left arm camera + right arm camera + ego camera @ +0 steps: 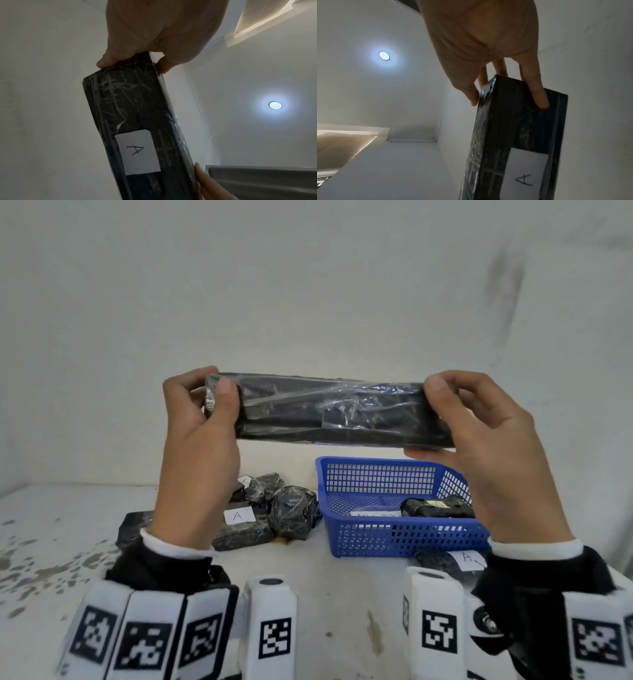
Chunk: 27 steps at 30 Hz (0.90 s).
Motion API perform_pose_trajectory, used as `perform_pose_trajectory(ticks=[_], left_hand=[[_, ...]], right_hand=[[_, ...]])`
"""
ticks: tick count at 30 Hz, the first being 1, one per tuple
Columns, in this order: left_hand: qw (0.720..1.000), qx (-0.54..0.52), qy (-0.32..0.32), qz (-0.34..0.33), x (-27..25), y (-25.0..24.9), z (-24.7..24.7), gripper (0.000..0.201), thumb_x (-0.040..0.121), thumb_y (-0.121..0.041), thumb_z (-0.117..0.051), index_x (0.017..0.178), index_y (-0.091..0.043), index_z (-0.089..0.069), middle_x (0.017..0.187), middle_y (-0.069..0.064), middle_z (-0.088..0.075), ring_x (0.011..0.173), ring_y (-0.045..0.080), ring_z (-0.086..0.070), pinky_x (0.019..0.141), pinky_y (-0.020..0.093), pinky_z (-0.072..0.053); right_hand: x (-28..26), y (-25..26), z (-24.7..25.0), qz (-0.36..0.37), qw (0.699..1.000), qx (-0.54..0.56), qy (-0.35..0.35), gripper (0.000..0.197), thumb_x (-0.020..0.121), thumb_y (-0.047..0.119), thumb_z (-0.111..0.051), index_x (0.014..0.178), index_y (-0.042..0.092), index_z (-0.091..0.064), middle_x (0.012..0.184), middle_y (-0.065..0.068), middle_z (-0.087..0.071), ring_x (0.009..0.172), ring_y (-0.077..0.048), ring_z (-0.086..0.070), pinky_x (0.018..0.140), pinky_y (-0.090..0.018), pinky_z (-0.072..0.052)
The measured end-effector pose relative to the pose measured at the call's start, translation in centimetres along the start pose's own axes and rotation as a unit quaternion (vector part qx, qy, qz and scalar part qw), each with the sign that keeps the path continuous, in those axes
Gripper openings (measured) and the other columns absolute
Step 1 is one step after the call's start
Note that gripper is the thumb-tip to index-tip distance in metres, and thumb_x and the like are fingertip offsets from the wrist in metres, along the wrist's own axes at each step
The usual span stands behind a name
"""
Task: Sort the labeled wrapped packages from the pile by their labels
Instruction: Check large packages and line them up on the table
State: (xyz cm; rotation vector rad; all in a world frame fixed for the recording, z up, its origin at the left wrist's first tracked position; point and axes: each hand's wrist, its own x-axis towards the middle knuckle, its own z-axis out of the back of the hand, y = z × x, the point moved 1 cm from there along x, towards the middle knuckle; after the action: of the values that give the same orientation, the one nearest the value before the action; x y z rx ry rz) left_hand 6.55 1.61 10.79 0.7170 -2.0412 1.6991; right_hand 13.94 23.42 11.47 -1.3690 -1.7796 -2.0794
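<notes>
Both hands, left hand point(202, 440) and right hand point(493, 446), pinch the ends of a long package point(329, 410) labelled A, raised. Below them, one package lies in the basket point(404, 537); the pile point(274, 508) remains unsorted.

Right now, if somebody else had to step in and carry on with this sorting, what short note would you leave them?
Left hand: grips one end of the long black package.
Right hand: grips its other end; the package is held up level above the table.
Its label, on the far side, reads A.
Blue basket: one wrapped package lies inside, its label too small to read.
Pile left of the basket: several black packages, one showing an A label.
Another A package lies in front of the basket.
Left: put down the held package by its label, then sort the pile.
</notes>
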Motion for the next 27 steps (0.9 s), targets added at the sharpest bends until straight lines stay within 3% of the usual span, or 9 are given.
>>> perform_pose_trajectory(ticks=[2,7,8,10,12,16,18,24,27], left_hand=[[1.0,-0.012,0.001,-0.002,0.1,0.0,0.1,0.019,0.1,-0.035,-0.047,0.118,-0.028,-0.046,0.112,-0.01,-0.059,0.099,0.001,-0.059,0.095,0.027,-0.046],[0.999,0.015,0.023,-0.015,0.1,0.2,0.1,0.039,0.093,-0.042,-0.053,0.131,-0.032,-0.046,0.114,-0.015,-0.06,0.109,0.003,-0.058,0.104,0.029,-0.042],[0.999,0.028,0.027,-0.017,0.0,0.3,0.0,0.041,0.094,-0.042,-0.055,0.133,-0.031,-0.045,0.111,-0.019,-0.059,0.105,-0.002,-0.057,0.103,0.024,-0.042],[0.997,0.056,0.043,-0.028,-0.1,0.3,0.0,0.047,0.092,-0.038,-0.059,0.135,-0.03,-0.041,0.1,-0.022,-0.058,0.084,-0.016,-0.057,0.084,0.005,-0.042],[0.995,0.075,0.058,-0.042,-0.2,0.2,0.0,0.05,0.089,-0.035,-0.063,0.132,-0.03,-0.038,0.094,-0.019,-0.059,0.073,-0.017,-0.057,0.068,0.0,-0.04],[0.989,0.112,0.083,-0.047,-0.5,-0.1,0.0,0.065,0.076,-0.041,-0.074,0.124,-0.04,-0.03,0.115,-0.01,-0.057,0.091,-0.011,-0.057,0.074,0.002,-0.041],[0.989,0.118,0.075,-0.05,-0.6,-0.2,0.1,0.067,0.075,-0.04,-0.076,0.124,-0.04,-0.031,0.116,-0.012,-0.057,0.089,-0.013,-0.056,0.07,-0.003,-0.039],[0.989,0.124,0.045,-0.064,-1.0,-0.7,0.1,0.068,0.067,-0.042,-0.082,0.118,-0.037,-0.037,0.097,-0.02,-0.056,0.076,-0.017,-0.057,0.061,-0.003,-0.039],[0.986,0.148,0.049,-0.057,-1.2,-0.7,-0.1,0.077,0.057,-0.051,-0.083,0.117,-0.036,-0.037,0.11,-0.011,-0.056,0.091,-0.004,-0.058,0.065,0.004,-0.041]], right_hand=[[-0.1,0.0,-0.3,0.006,1.0,-0.008,-0.002,0.009,0.091,0.035,-0.069,0.097,0.028,-0.071,0.099,0.007,-0.069,0.085,-0.013,-0.074,0.068,-0.04,-0.063],[-0.3,0.1,-0.4,0.013,0.999,-0.047,0.01,0.023,0.085,0.038,-0.075,0.104,0.026,-0.07,0.102,0.007,-0.07,0.088,-0.017,-0.075,0.068,-0.039,-0.064],[-0.4,0.2,-0.4,0.014,0.999,-0.052,0.012,0.026,0.083,0.039,-0.076,0.105,0.026,-0.07,0.101,0.007,-0.07,0.089,-0.018,-0.075,0.068,-0.038,-0.064],[-0.5,0.3,-0.4,0.015,0.998,-0.064,0.016,0.03,0.079,0.04,-0.079,0.105,0.029,-0.068,0.098,0.008,-0.071,0.088,-0.018,-0.075,0.07,-0.037,-0.063],[-0.5,0.4,-0.4,0.02,0.996,-0.083,0.02,0.034,0.076,0.044,-0.08,0.105,0.034,-0.066,0.098,0.008,-0.071,0.088,-0.019,-0.074,0.074,-0.039,-0.063],[-0.7,0.5,-0.6,0.017,0.993,-0.114,0.021,0.055,0.062,0.057,-0.082,0.11,0.039,-0.061,0.103,0.01,-0.07,0.096,-0.015,-0.072,0.083,-0.042,-0.06],[-0.8,0.6,-0.8,0.016,0.992,-0.12,0.023,0.062,0.057,0.061,-0.081,0.111,0.038,-0.06,0.103,0.009,-0.071,0.096,-0.014,-0.071,0.084,-0.041,-0.06],[-1.2,0.9,-1.4,0.013,0.989,-0.143,0.03,0.067,0.058,0.055,-0.084,0.113,0.038,-0.051,0.097,0.02,-0.064,0.087,0.006,-0.064,0.073,-0.011,-0.053],[-1.3,0.9,-1.7,0.016,0.989,-0.142,0.025,0.07,0.057,0.054,-0.087,0.114,0.037,-0.05,0.098,0.021,-0.061,0.087,0.009,-0.061,0.07,-0.003,-0.048]])
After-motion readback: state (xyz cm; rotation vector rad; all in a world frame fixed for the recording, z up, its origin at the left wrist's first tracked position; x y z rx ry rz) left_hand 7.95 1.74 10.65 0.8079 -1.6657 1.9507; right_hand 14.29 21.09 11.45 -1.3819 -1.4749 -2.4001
